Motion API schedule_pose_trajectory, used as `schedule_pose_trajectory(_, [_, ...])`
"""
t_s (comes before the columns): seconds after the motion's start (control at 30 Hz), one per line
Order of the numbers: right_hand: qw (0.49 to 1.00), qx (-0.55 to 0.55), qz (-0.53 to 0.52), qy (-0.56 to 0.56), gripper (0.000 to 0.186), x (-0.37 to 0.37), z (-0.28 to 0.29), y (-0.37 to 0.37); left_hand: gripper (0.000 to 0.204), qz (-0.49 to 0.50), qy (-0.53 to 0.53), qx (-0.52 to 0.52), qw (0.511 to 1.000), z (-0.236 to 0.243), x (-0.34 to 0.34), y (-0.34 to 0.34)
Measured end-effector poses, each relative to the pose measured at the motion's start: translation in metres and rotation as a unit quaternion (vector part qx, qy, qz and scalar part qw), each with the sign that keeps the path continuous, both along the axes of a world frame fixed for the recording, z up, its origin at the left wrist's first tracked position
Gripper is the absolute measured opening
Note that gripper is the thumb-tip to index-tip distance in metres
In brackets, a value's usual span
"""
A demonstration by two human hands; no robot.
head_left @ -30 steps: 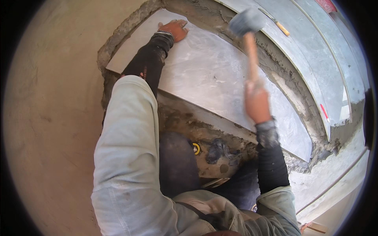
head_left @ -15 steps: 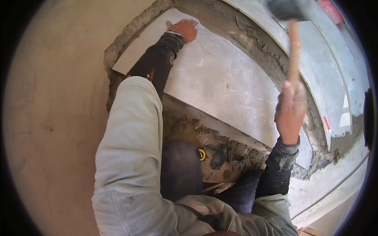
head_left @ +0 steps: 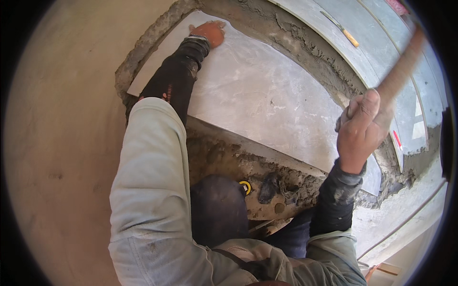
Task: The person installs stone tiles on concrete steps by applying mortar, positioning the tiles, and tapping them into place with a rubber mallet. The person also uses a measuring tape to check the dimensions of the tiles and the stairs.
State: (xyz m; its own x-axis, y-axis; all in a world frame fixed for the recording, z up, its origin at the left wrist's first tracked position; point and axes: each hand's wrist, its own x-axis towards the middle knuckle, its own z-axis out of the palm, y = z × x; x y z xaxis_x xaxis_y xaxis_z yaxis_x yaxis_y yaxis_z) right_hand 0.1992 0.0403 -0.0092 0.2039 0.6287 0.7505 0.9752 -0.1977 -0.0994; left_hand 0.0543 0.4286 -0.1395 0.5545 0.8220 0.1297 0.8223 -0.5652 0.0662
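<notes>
my right hand (head_left: 360, 126) raised, fingers wrapped round a wooden handle (head_left: 403, 64) slanting up-right. left arm (head_left: 172, 78) outstretched, left hand (head_left: 208, 33) spread on the pale slab (head_left: 262, 100) before me, long axis upper-left to lower-right.

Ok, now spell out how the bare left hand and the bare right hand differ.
The bare left hand lies on the pale grey flat slab; the bare right hand looks raised. The left hand is open and empty; the right hand is closed around a brown wooden handle. Both come out of black, stained cuffs.
</notes>
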Motion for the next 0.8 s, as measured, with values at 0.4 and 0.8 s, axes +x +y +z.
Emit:
schedule_pose_trajectory(0.4, [0.976, 0.129, 0.063, 0.162, 0.029, -0.012, 0.018, 0.012, 0.051, 0.037, -0.023, -0.022, 0.999, 0.004, -0.007, 0.017])
schedule_pose_trajectory(0.8, [0.962, 0.105, 0.091, 0.234, 0.026, -0.020, 0.028, 0.009, 0.051, 0.041, -0.011, -0.017, 0.999, 0.000, -0.011, 0.025])
